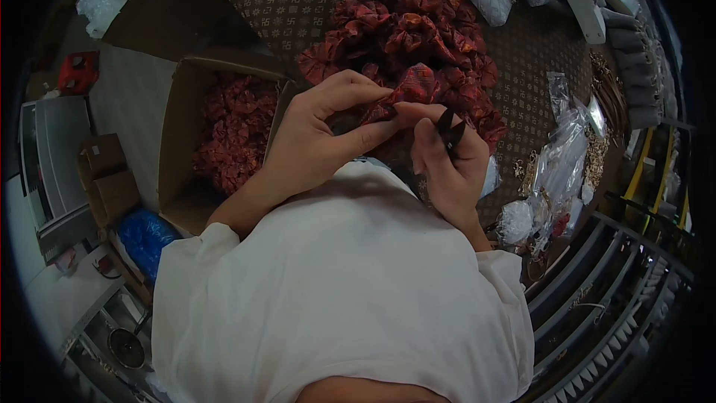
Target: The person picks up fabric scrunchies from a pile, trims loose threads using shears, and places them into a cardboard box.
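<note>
Your left hand pinches a red fabric piece between its fingers — your right hand grips a black tool, fingertips at the same piece.

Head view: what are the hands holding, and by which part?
Left hand and right hand pinch the gathered red patterned fabric piece at its near side; the right also holds a black pointed tool, gripped part hidden.

red pcs: crinkled cloth | box: matt cardbd | blue bag: glossy plstc
</note>
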`<state>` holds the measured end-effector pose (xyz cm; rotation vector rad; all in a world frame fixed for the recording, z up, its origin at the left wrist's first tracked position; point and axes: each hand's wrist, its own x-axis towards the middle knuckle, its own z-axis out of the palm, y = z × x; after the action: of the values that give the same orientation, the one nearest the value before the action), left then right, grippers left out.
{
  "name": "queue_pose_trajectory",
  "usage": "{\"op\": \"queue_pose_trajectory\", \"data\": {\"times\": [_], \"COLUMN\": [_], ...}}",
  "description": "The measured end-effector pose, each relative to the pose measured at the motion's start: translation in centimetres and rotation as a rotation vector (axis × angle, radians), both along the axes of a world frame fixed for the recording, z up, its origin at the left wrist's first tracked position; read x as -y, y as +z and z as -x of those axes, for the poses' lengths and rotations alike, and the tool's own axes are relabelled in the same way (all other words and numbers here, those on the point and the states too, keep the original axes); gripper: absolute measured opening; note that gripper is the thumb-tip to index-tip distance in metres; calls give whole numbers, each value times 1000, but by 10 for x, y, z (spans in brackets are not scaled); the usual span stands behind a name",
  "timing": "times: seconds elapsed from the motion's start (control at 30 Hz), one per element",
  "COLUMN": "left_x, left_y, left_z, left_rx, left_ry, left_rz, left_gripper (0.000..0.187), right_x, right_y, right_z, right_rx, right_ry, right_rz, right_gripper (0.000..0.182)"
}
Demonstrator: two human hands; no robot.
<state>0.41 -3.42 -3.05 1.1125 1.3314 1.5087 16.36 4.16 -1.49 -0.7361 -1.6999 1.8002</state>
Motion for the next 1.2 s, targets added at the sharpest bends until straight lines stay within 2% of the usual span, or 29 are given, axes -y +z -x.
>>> {"op": "queue_pose_trajectory", "data": {"times": [0.1, 0.17, 0.2, 0.27, 0.3, 0.37, 0.57, 0.67, 1.2], "left_x": [2, 3, 4, 5, 6, 6, 6, 6, 6], "left_y": [4, 9, 12, 20, 25, 27, 25, 26, 36], "left_z": [7, 10, 11, 10, 9, 9, 18, 20, 18], "left_rx": [40, 22, 88, 154, 222, 289, 216, 366, 292], "left_ry": [-57, -91, -105, -122, -116, -109, -234, -274, -272], "left_rz": [67, 100, 139, 181, 212, 245, 126, 196, 209], "left_gripper": [27, 25, 24, 24, 24, 24, 21, 21, 23], "right_x": [-3, -9, -11, -14, -15, -19, -25, -26, -22], "right_y": [2, 5, 8, 15, 18, 23, 22, 22, 20], "right_z": [-3, -9, -8, -5, -7, -12, -17, -18, -14], "right_rx": [-58, 100, 100, 172, 173, 182, 138, 131, 156], "right_ry": [-56, -123, -124, -209, -212, -116, 14, 77, 58], "right_rz": [4, -217, -215, -651, -650, -817, -907, -911, -1055], "right_gripper": [24, 31, 31, 40, 40, 47, 49, 48, 43]}}
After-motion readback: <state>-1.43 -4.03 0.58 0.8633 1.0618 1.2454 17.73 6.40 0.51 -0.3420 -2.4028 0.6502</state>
